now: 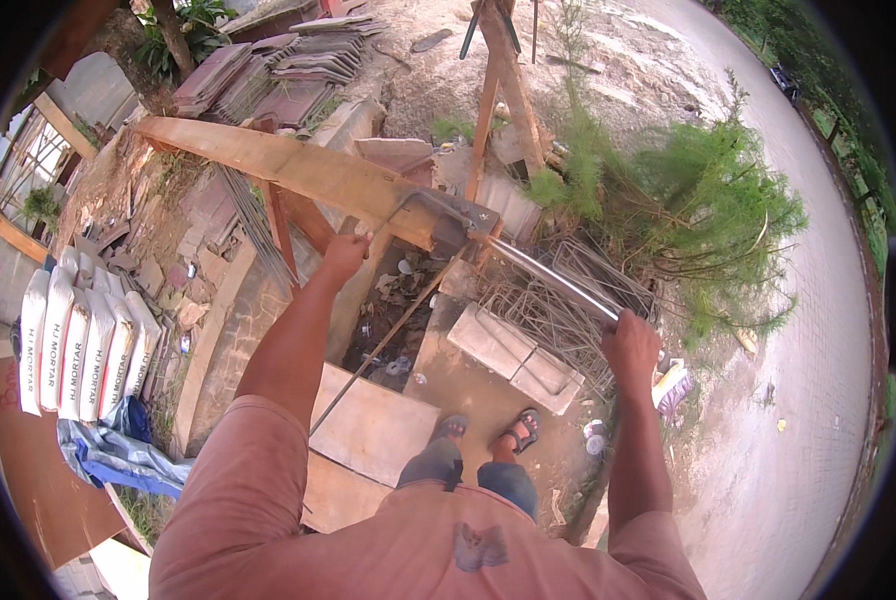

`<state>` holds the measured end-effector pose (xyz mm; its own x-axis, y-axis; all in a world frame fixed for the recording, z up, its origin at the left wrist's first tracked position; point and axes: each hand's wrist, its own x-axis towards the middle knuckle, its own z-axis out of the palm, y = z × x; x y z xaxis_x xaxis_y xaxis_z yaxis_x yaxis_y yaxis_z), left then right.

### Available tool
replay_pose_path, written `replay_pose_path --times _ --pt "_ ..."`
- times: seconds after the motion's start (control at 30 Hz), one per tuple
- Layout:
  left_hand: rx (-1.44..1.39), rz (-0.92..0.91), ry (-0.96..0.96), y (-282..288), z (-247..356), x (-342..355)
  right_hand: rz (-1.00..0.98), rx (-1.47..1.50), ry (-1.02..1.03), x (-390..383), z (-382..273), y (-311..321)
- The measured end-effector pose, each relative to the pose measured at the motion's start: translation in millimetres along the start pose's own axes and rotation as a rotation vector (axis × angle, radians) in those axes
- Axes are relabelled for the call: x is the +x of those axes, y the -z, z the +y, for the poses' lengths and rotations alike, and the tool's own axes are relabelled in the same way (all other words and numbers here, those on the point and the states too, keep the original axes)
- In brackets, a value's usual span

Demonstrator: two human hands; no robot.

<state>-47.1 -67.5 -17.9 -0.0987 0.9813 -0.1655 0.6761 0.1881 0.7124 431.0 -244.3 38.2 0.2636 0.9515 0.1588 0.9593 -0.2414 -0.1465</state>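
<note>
Rod (415,194) sits at the beam's (298,165) end, visibly bent; our left hand (344,257) grasps it, our right hand (632,350) clenches the lever (558,275). Bent pieces (543,325) lie piled nearby. We judge this rod partly shaped, some bending left.

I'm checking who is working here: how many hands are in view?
2: the left hand on the thin bent rod, the right hand around the silver tube. No others show.
</note>
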Motion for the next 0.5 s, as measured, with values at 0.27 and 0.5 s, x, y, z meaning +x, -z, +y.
replay_pose_path --times 0.27,0.5 --pt "0.051 -0.042 -0.053 -15.6 18.4 10.8 -0.237 0.087 -0.053 -44.1 -18.1 50.8" --pt "0.025 -0.129 -0.016 3.9 20.4 6.3 -0.24 0.092 0.022 -29.6 -27.1 76.6"
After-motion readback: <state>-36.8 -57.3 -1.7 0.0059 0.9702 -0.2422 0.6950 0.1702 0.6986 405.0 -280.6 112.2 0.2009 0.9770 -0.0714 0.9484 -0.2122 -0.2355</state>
